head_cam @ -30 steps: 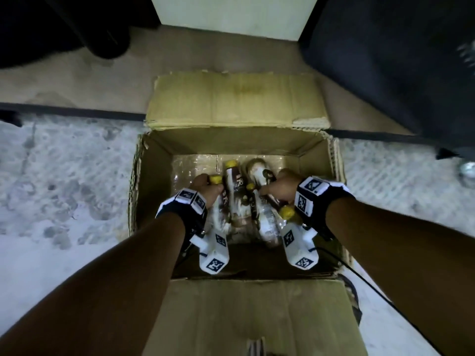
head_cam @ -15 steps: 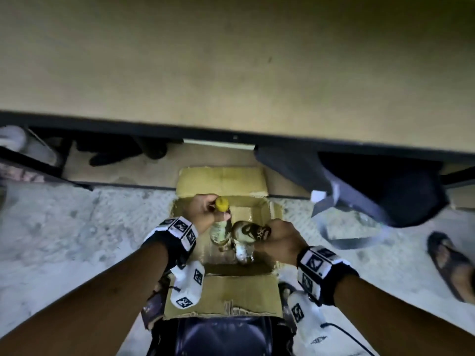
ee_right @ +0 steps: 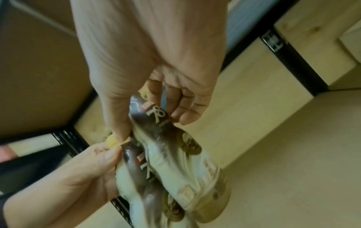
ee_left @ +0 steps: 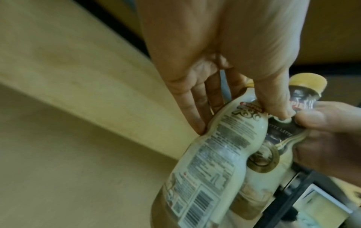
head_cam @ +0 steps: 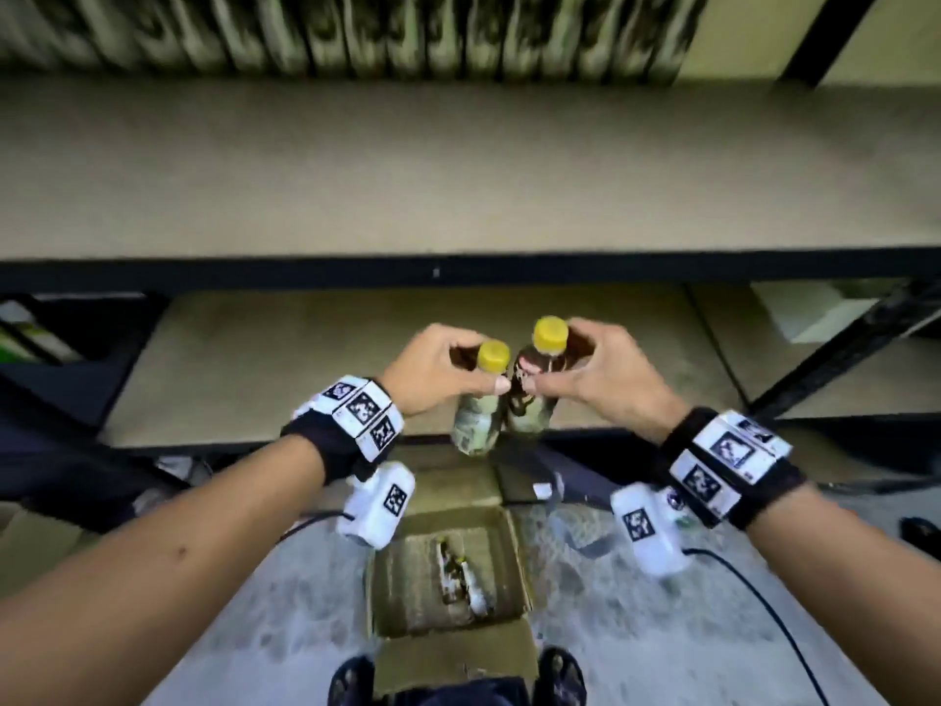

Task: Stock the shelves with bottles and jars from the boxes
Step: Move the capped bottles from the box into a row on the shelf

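Each hand holds one upright yellow-capped coffee-drink bottle by the neck. My left hand (head_cam: 473, 369) grips the cream-labelled bottle (head_cam: 476, 425), also seen close up (ee_left: 213, 154). My right hand (head_cam: 555, 361) grips the darker brown bottle (head_cam: 532, 405), a little higher. The two bottles touch side by side, and my thumbs meet between them. They hang in the air in front of the lower shelf board (head_cam: 254, 359), below the upper shelf board (head_cam: 458, 170). The open cardboard box (head_cam: 379, 593) lies on the floor beneath, with bottles (head_cam: 458, 578) lying inside.
A blurred row of bottles (head_cam: 356, 33) stands at the back of the upper shelf. A black upright post (head_cam: 835, 359) slants at the right, with a white box (head_cam: 814, 308) behind it. My sandalled feet (head_cam: 560, 675) flank the box on the speckled floor.
Both hands have lifted their bottles out of the box up to shelf height. The view has risen from the box to the shelves.
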Demonstrator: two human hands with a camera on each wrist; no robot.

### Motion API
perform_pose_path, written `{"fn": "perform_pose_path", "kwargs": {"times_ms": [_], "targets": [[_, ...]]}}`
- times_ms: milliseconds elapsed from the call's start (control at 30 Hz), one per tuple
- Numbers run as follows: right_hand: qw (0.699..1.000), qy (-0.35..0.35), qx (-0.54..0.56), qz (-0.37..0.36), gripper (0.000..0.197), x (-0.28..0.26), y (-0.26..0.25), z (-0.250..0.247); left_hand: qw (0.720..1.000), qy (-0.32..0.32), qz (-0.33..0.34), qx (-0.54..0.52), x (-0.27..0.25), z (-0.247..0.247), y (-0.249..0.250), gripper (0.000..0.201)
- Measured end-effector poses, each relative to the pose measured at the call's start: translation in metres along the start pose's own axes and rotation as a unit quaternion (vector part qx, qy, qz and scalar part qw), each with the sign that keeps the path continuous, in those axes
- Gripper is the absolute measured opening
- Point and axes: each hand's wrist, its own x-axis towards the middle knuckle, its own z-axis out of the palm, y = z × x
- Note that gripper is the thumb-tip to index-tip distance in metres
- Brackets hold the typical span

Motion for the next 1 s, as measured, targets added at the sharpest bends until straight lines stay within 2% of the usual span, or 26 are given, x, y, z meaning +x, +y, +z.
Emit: {"fn": "perform_pose_path", "kwargs": {"times_ms": [133, 267, 367, 500, 567, 800, 1000], "targets": [[0.991, 0.047, 0.060, -0.108, 0.033, -0.007, -0.074, -0.054, 0.993, 0.054, 0.088, 0.055, 0.015, -0.020, 0.098, 0.031], [0.974, 0.110, 0.055, -0.188, 0.027, 0.002, -0.119, -0.086, 0.977, 0.122, 0.142, 0.103, 0.033, -0.034, 0.165, 0.036], [0.968, 0.155, 0.048, -0.192, 0.028, 0.020, -0.131, -0.096, 0.948, 0.208, 0.146, 0.194, 0.045, -0.039, 0.193, 0.032], [0.972, 0.181, 0.029, -0.149, 0.029, 0.052, -0.129, -0.092, 0.911, 0.281, 0.098, 0.287, 0.066, -0.043, 0.195, 0.034], [0.975, 0.184, 0.000, -0.120, 0.026, 0.066, -0.123, -0.087, 0.908, 0.280, 0.076, 0.301, 0.073, -0.047, 0.196, 0.032], [0.977, 0.180, -0.095, -0.069, 0.029, 0.092, -0.129, -0.089, 0.900, 0.178, 0.080, 0.390, 0.091, -0.068, 0.214, 0.037], [0.962, 0.248, -0.115, 0.015, 0.033, 0.100, -0.120, -0.102, 0.920, 0.110, 0.075, 0.368, 0.126, -0.086, 0.213, 0.042]]}}
